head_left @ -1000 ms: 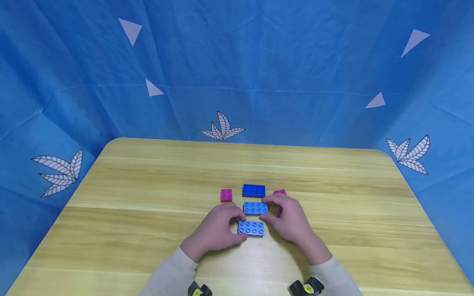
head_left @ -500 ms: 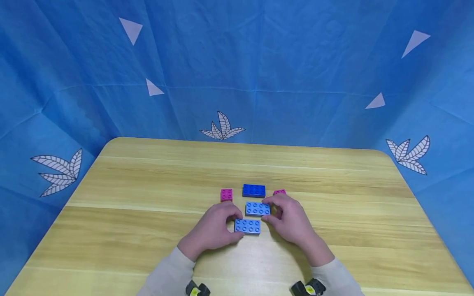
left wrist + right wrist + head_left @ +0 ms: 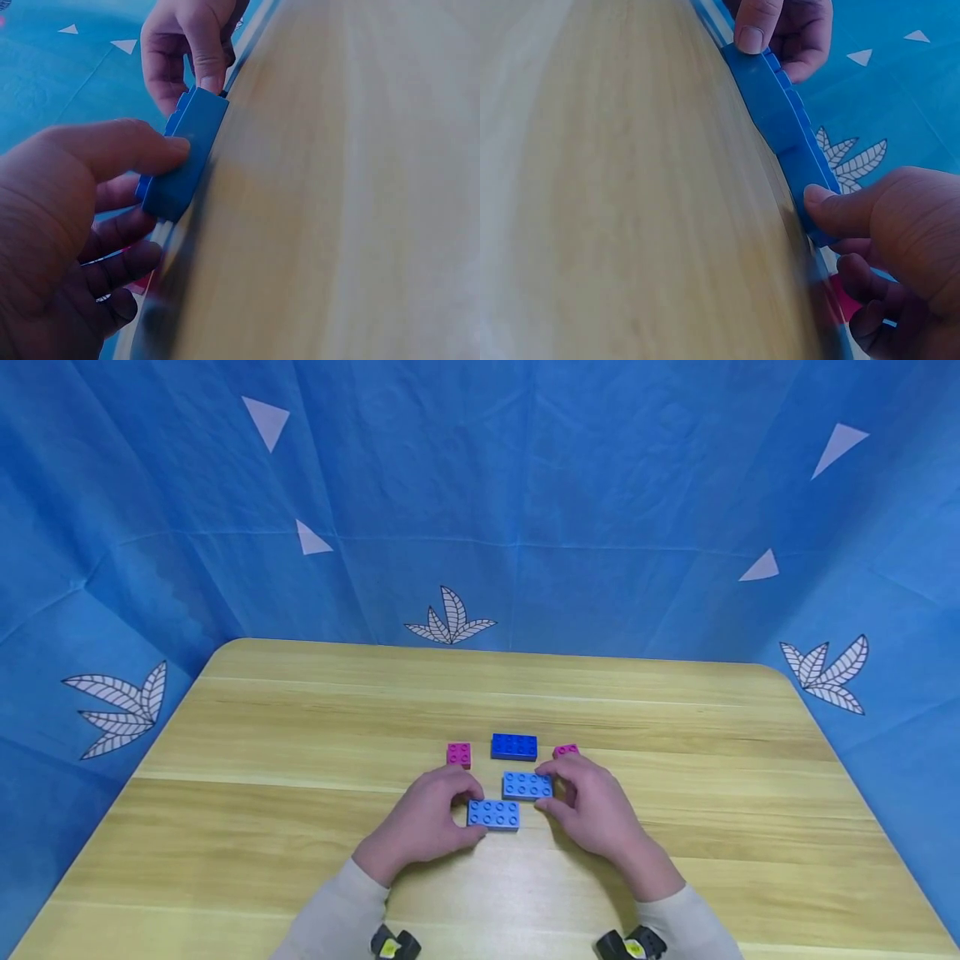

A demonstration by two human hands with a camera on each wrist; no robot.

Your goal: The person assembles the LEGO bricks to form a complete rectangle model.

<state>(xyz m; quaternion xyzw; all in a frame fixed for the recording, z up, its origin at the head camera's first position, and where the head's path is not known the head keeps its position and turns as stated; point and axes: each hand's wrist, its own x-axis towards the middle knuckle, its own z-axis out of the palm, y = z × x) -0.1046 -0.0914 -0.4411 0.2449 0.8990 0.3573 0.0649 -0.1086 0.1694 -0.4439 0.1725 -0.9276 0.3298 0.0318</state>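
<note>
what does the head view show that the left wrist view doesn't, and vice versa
Only the head view clearly shows the dark blue brick and the sleeves. Only the left wrist view shows the lower fingers of the left hand. Both show that hand gripping a light blue brick, the right hand, the wooden table and the blue backdrop.

Left fingers (image 3: 468,784) pinching light-blue brick (image 3: 492,814), right fingers (image 3: 558,766) another (image 3: 524,786) — wooden table (image 3: 675,735) beneath
</note>
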